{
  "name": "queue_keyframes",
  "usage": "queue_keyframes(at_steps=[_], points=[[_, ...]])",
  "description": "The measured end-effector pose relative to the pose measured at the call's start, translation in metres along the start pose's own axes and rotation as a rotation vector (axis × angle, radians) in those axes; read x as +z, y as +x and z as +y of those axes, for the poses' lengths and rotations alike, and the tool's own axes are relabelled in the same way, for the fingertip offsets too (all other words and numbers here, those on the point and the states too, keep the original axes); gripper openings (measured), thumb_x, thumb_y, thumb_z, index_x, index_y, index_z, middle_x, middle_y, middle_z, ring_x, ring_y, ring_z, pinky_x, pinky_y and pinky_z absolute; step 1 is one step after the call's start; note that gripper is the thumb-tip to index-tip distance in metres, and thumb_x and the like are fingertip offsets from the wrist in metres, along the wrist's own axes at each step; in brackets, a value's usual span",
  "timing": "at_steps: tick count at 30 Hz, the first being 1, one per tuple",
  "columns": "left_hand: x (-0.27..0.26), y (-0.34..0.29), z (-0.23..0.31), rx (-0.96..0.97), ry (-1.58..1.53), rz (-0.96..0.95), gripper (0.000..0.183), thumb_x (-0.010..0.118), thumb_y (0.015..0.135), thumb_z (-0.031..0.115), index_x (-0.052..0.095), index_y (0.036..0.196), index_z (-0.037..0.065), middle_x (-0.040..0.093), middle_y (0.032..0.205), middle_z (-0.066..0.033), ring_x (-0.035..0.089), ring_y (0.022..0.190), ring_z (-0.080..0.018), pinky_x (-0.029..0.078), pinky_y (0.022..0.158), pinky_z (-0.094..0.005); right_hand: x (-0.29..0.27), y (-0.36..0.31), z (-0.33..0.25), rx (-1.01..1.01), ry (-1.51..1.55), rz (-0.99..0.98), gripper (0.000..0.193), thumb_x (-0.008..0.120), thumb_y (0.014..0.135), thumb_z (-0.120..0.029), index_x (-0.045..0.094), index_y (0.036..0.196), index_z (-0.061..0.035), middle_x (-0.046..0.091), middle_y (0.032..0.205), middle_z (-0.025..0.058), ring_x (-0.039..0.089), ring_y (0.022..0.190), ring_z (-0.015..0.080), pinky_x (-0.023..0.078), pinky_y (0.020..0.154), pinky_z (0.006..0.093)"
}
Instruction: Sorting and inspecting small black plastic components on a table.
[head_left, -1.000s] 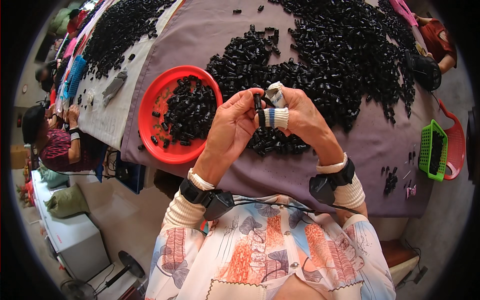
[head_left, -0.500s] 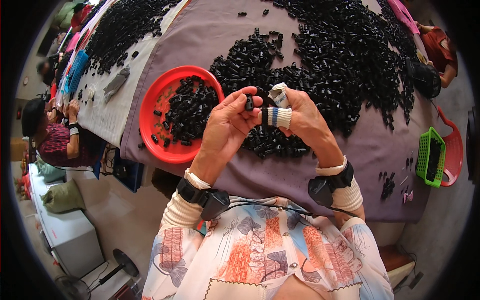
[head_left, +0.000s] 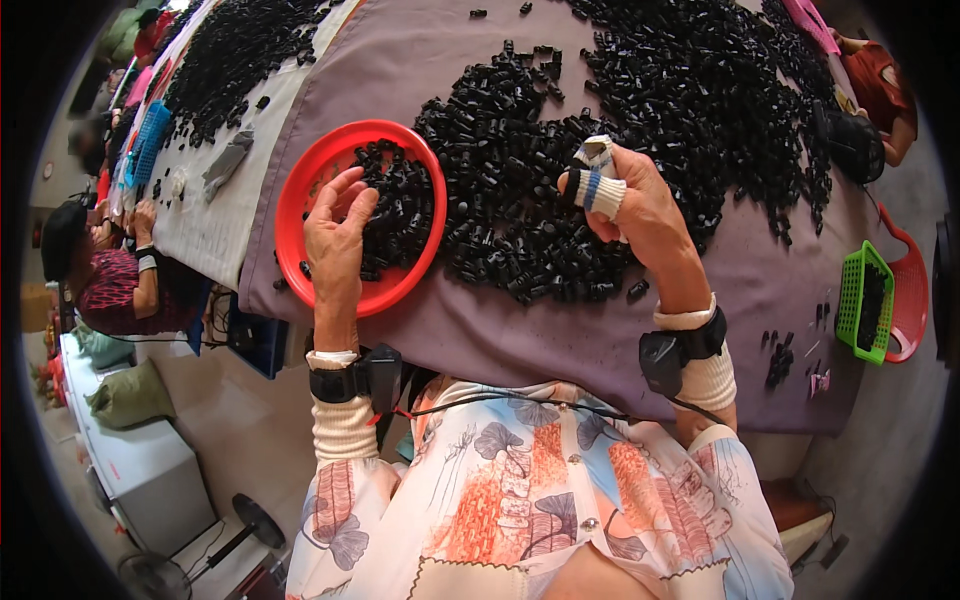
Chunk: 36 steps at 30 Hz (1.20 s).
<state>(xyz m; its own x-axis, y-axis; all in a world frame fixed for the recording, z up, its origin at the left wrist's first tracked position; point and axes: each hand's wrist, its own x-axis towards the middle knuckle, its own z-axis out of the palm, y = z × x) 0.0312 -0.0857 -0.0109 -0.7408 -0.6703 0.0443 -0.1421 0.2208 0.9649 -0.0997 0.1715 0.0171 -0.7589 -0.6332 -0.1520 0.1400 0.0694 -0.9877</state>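
Note:
My left hand (head_left: 338,235) is over the near left part of a red plastic basin (head_left: 283,215), its fingers apart and nothing visible in them. Small black plastic parts (head_left: 400,215) lie inside the basin. My right hand (head_left: 640,205) hovers above a large pile of the same black parts (head_left: 520,230). Its fingers are curled together, and white knitted finger covers (head_left: 605,194) with a blue stripe wrap the thumb and a finger. Something dark shows at the covered tips; I cannot tell whether it is a part or a band.
A green basket (head_left: 863,300) with black parts sits on a red chair (head_left: 908,300) at the right. Loose parts (head_left: 780,360) lie near the table's right front. Another person (head_left: 115,275) works at the left table, and a person in red (head_left: 880,90) sits far right.
My left hand has moved left from beside my right hand to the basin. The black part it pinched no longer shows in it. My right hand has shifted slightly right.

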Motion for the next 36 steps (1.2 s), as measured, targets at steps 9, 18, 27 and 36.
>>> queue_keyframes(at_steps=[9,18,27,36], points=[[0.102,-0.033,0.001,0.399,0.356,-0.600,0.022,0.069,0.072,0.010,0.063,0.092,0.002,0.056,0.081,-0.0089,0.056,0.073,-0.0206,0.046,0.067,-0.0303,-0.007,-0.005,0.000,0.025,-0.089,0.032,0.015,0.061,0.081,-0.018,0.060,0.083,-0.0034,0.046,0.053,-0.0026,0.040,0.040,0.0038,0.030,0.037,0.0189],[0.111,-0.024,-0.006,0.267,0.286,-0.612,0.010,0.063,0.078,0.008,0.065,0.086,0.002,0.059,0.075,-0.0058,0.056,0.067,-0.0160,0.045,0.061,-0.0273,-0.019,-0.007,0.009,0.041,-0.060,0.049,0.017,0.063,0.080,-0.021,0.060,0.084,-0.0044,0.045,0.051,-0.0030,0.039,0.040,0.0036,0.028,0.036,0.0196],[0.079,-0.013,0.015,-0.433,-0.752,-0.622,0.021,0.057,0.088,0.016,0.059,0.101,0.000,0.063,0.081,-0.0090,0.059,0.066,-0.0122,0.049,0.061,-0.0260,0.009,-0.004,0.009,0.039,-0.038,-0.006,0.020,0.068,0.078,-0.017,0.058,0.087,-0.0034,0.052,0.061,-0.0020,0.044,0.044,0.0040,0.034,0.038,0.0201],[0.081,-0.021,0.029,-0.425,-0.931,-0.671,0.019,0.056,0.089,0.014,0.059,0.101,0.000,0.064,0.087,-0.0079,0.061,0.068,-0.0135,0.051,0.059,-0.0261,0.024,0.006,-0.011,-0.051,-0.095,-0.024,0.016,0.064,0.079,-0.013,0.056,0.088,-0.0020,0.052,0.062,-0.0014,0.045,0.046,0.0039,0.036,0.039,0.0209]])
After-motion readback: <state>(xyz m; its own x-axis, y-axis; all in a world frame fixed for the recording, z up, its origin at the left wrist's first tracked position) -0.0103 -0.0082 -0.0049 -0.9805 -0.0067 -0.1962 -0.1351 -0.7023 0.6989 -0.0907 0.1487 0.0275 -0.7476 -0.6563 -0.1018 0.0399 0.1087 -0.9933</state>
